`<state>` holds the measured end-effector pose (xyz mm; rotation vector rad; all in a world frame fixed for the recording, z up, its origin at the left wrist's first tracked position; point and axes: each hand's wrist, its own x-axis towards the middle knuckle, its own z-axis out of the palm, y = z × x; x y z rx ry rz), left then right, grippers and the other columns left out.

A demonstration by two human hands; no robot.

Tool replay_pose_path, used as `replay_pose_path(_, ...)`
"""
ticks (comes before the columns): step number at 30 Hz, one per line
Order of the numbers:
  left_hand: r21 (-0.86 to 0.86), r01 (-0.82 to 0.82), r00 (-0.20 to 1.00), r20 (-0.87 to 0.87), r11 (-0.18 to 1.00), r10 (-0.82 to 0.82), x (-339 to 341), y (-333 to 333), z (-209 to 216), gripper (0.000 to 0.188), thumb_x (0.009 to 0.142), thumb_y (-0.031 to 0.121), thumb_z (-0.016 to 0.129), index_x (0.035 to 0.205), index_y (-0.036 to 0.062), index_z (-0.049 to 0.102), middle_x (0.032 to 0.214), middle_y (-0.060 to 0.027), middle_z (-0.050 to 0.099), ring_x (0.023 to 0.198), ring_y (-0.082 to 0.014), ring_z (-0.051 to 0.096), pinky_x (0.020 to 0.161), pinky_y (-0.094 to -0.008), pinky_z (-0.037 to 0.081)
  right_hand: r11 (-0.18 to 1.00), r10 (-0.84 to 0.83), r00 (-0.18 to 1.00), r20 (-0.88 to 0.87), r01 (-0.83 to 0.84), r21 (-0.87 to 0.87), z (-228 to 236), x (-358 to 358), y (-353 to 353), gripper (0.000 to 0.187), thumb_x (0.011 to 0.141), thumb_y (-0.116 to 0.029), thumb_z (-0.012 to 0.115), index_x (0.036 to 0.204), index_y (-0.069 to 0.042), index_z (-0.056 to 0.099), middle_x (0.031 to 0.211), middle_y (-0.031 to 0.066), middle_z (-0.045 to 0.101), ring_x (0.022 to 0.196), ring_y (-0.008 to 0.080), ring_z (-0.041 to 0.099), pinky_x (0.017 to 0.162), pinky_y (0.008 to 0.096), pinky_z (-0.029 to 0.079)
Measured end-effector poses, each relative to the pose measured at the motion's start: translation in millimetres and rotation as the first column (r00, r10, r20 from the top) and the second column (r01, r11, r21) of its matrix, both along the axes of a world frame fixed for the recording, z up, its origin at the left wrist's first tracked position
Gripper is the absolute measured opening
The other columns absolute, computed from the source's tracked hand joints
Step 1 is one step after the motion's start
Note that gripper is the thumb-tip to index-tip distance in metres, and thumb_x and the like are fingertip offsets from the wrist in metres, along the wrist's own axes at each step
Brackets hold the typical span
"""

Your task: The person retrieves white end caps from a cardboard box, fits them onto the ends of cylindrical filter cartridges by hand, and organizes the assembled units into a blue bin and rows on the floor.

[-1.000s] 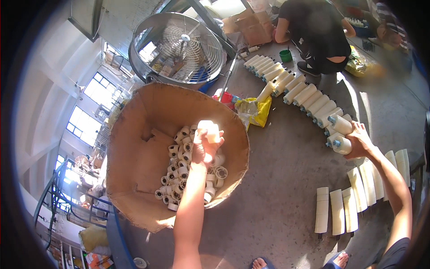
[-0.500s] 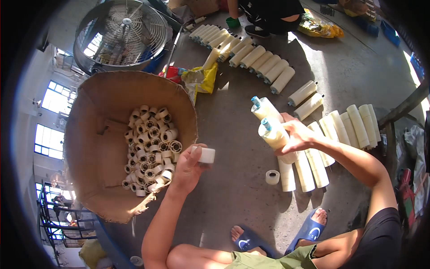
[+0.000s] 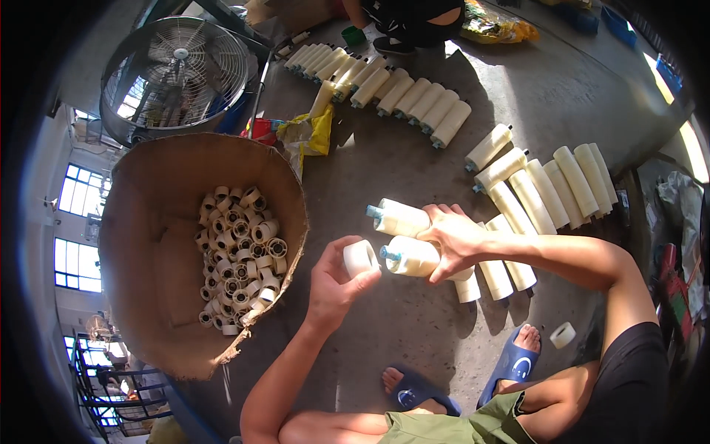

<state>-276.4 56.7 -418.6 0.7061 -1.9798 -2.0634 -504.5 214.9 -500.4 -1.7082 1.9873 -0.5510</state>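
My left hand (image 3: 335, 285) is closed on a short white ring-shaped roll (image 3: 360, 258), its hollow core partly showing. Just to the right, my right hand (image 3: 452, 240) grips two long cream cylinders, an upper one (image 3: 403, 217) and a lower one (image 3: 414, 256). Both point their blue end pegs left, and the lower peg (image 3: 390, 254) is very close to the ring-shaped roll; whether they touch I cannot tell. The cylinders' right ends are hidden behind my right hand. Another ring-shaped roll (image 3: 563, 335) lies on the floor beside my right sandal.
A large open cardboard box (image 3: 133, 244) at the left holds a heap of ring-shaped rolls (image 3: 237, 259). Rows of cream cylinders (image 3: 425, 101) lie on the floor ahead and at the right (image 3: 547, 189). A round fan (image 3: 180, 66), a yellow bag (image 3: 316, 135) and a crouching person (image 3: 414, 22) are farther off.
The two cylinders in my right hand have swung to point left, and my left hand has brought its roll close to them. The loose roll on the floor has shifted right, past my sandal.
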Motion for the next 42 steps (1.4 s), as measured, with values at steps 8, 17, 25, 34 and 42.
replay_pose_path(8, -0.803, 0.215, 0.968, 0.25, 0.556, -0.014, -13.0, 8.7, 10.7, 0.061, 0.081, 0.017, 0.091, 0.13, -0.0035, 0.062, 0.101, -0.0089, 0.068, 0.086, -0.0151, 0.067, 0.077, -0.0299, 0.056, 1.0, 0.023, 0.991, -0.13, -0.023, 0.002, 12.7, 19.5, -1.6, 0.068, 0.051, -0.05, 0.088, 0.107, -0.012, 0.079, 0.12, 0.0263, 0.052, 0.115, 0.0408, 0.051, 0.1, 0.0509, 0.041)
replay_pose_path(17, -0.472, 0.167, 0.982, 0.162, 0.866, -0.101, -5.5, 7.9, -2.7, 0.058, 0.085, 0.003, 0.085, 0.136, -0.0063, 0.059, 0.111, -0.0022, 0.063, 0.102, -0.0123, 0.066, 0.09, -0.0269, 0.057, 0.998, 0.059, 0.994, 0.088, -0.057, -0.017, 7.9, 27.7, -1.5, 0.078, 0.054, -0.059, 0.088, 0.115, -0.01, 0.077, 0.125, 0.0267, 0.052, 0.12, 0.0408, 0.051, 0.1, 0.0533, 0.042)
replay_pose_path(25, -0.376, -0.058, 0.997, -0.069, 0.925, 0.035, -19.3, 16.4, -24.9, 0.117, 0.078, 0.04, 0.093, 0.159, 0.0029, 0.017, 0.13, -0.0144, 0.059, 0.114, -0.023, 0.063, 0.095, -0.0363, 0.053, 0.986, -0.119, 0.917, 0.381, 0.155, -0.066, 10.3, 33.2, 1.0, 0.078, 0.059, -0.06, 0.084, 0.112, -0.004, 0.076, 0.119, 0.0266, 0.058, 0.115, 0.0411, 0.059, 0.097, 0.0514, 0.051)
replay_pose_path(34, 0.174, 0.2, 0.98, -0.029, 0.964, -0.198, -53.7, 39.0, -12.8, 0.113, 0.072, 0.057, 0.091, 0.151, 0.0024, 0.032, 0.135, -0.0107, 0.053, 0.123, -0.0237, 0.057, 0.1, -0.0406, 0.051, 0.967, -0.108, 0.266, 0.958, 0.252, 0.04, 71.9, 18.9, 7.4, 0.073, 0.078, -0.061, 0.083, 0.124, -0.006, 0.071, 0.123, 0.0141, 0.07, 0.119, 0.0243, 0.065, 0.105, 0.0383, 0.05)
replay_pose_path(42, 0.357, 0.382, 0.915, -0.272, 0.852, -0.297, -129.7, 94.1, -50.7, 0.086, 0.082, 0.048, 0.075, 0.147, 0.0005, 0.044, 0.129, -0.0139, 0.06, 0.112, -0.0247, 0.065, 0.093, -0.0402, 0.056, 0.921, -0.18, 0.555, 0.812, 0.384, -0.058, 73.6, -40.9, 108.4, 0.082, 0.093, -0.071, 0.062, 0.138, -0.003, 0.06, 0.124, 0.0154, 0.069, 0.117, 0.0238, 0.065, 0.104, 0.0382, 0.05)
